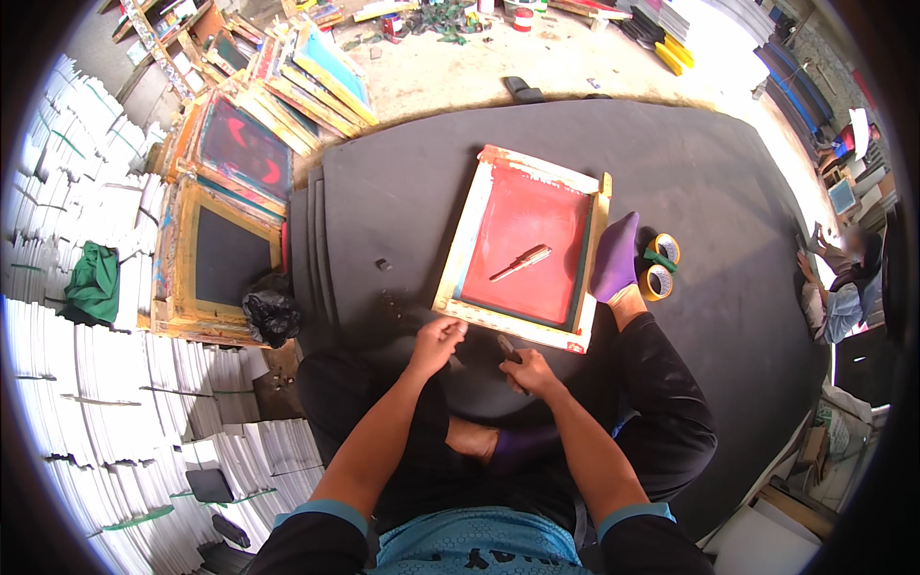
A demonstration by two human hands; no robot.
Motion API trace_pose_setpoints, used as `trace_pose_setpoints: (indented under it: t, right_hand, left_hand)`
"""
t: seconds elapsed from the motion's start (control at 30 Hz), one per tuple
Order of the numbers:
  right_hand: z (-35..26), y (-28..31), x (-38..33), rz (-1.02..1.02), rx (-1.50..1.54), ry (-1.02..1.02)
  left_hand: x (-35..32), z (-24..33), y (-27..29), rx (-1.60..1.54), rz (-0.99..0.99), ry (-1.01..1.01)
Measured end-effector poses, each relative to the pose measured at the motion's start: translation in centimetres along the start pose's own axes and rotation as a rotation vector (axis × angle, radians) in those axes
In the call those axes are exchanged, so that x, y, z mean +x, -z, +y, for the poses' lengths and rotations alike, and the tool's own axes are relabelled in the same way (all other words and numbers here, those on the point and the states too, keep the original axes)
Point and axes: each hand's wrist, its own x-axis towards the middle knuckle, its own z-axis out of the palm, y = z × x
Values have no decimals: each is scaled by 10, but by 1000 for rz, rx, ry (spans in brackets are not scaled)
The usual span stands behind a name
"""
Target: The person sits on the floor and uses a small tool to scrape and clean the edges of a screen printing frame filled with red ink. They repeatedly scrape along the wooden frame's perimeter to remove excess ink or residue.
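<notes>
A wooden screen-printing frame (529, 334) with red mesh (517, 211) lies tilted on the dark sheet in front of me. My left hand (440, 345) is at its near left corner, thumb and fingers pinched together; whatever is between them is too small to make out. Just below the frame's near edge, my right hand (530, 372) is closed around a slim, dark-handled tool (508, 348) whose tip points up and left. On the mesh rests another tool (522, 262) with a brownish handle and a thin shaft. My purple-socked foot (616, 257) presses against the frame's right side.
Two rolls of yellow tape (655, 282) lie right of my foot. Stacked printing frames (230, 254) stand left, beside a black plastic bag (272, 310). Piles of white sheets (96, 374) line the far left. Another person (843, 287) sits at the right edge.
</notes>
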Motion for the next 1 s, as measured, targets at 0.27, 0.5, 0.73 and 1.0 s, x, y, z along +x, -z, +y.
trace_pose_setpoints:
  t: [0.27,0.5,0.73,1.0]
  right_hand:
    - [-8,-39,9,-176,281,30]
    - [-19,-30,-2,-449,529,35]
    - [-16,-38,-9,-407,600,-160]
    - [6,-27,19,-31,289,-176]
  left_hand:
    - [-12,10,-11,167,-122,-52]
    - [-4,3,-13,33,-138,-49]
    - [5,-2,-9,-58,123,35]
    - [24,0,36,-320,748,405]
